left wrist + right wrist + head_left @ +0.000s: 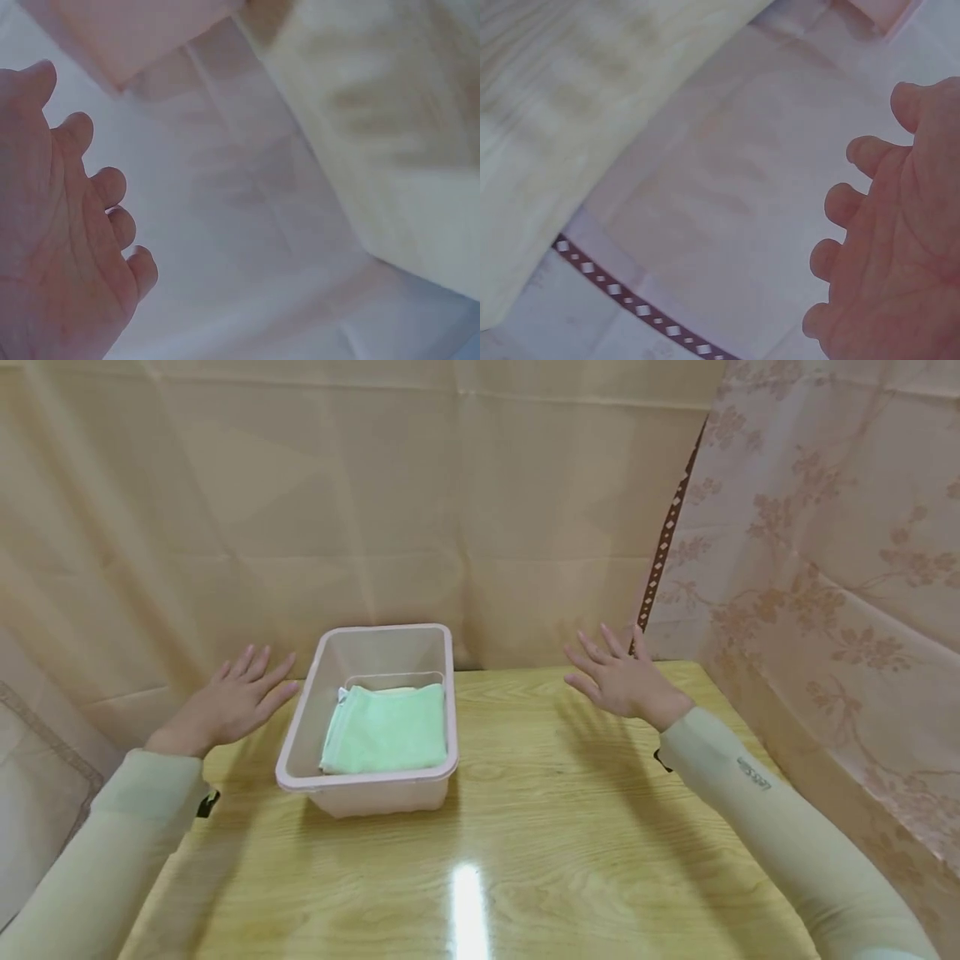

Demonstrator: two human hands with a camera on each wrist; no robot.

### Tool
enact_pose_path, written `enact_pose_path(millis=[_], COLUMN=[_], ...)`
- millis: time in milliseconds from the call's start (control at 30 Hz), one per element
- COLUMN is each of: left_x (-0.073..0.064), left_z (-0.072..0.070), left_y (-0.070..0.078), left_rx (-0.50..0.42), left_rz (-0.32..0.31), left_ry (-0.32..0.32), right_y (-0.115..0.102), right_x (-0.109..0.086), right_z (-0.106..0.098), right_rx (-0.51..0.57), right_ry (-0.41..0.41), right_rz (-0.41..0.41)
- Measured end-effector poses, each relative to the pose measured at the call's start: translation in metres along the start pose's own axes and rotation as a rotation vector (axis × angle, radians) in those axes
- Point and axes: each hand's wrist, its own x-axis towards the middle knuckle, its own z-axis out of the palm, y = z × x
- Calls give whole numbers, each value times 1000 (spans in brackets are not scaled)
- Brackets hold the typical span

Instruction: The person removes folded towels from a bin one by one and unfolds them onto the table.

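A pale pink plastic bin (378, 781) stands on the wooden table, left of the middle. Inside it lies a folded light green towel (386, 731), with a bit of something cream-coloured showing behind it. My left hand (232, 706) hovers just left of the bin, its fingers spread and holding nothing. Well to the right of the bin, my right hand (626, 681) is held above the table, fingers also spread apart. Both palms, the left (67, 240) and the right (900, 232), look bare in the wrist views.
The light wooden table (540, 827) carries a bright light reflection near its front. A beige curtain (360, 485) hangs behind it, and a pink flowered cloth (840, 577) hangs on the right. A brown patterned trim strip (663, 539) runs between them.
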Motion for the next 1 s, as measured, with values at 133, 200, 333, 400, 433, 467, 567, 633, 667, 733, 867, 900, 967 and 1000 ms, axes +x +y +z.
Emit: enact_pose_path(millis=[133,200,333,400,433,467,567,633,667,733,867,900,967,1000], left_x=[5,8,18,23,25,28,38,46,50,58,71,74,80,83], left_z=[-17,-26,-44,-52,-56,-59,-66,-67,-67,-66,-60,-59,-56,-55], left_y=[11,17,31,41,46,52,70,80,84,91,100,102,105,107], left_rx=[19,19,-18,-49,-60,-68,-84,-90,-93,-117,-184,-204,-235,-247], left_rz=[17,24,48,62,71,78,105,125,130,139,147,148,143,136], left_ry=[6,5,7,3,-1,-2,-15,-25,-35,-61,-111,-122,-151,-165], right_y=[-8,-14,-28,-37,-41,-46,-58,-65,-69,-76,-89,-91,-97,-99], right_x=[4,5,6,8,9,10,14,17,19,21,25,26,29,30], right_z=[-13,-18,-28,-31,-32,-33,-35,-35,-34,-33,-31,-30,-27,-26], right_rx=[-13,-14,-31,-48,-53,-59,-72,-60,-46,-7,124,175,290,359], right_ry=[52,79,134,162,174,186,210,219,222,229,237,236,228,221], right_rz=[-13,-20,-43,-57,-66,-74,-95,-103,-106,-120,-160,-171,-189,-200])
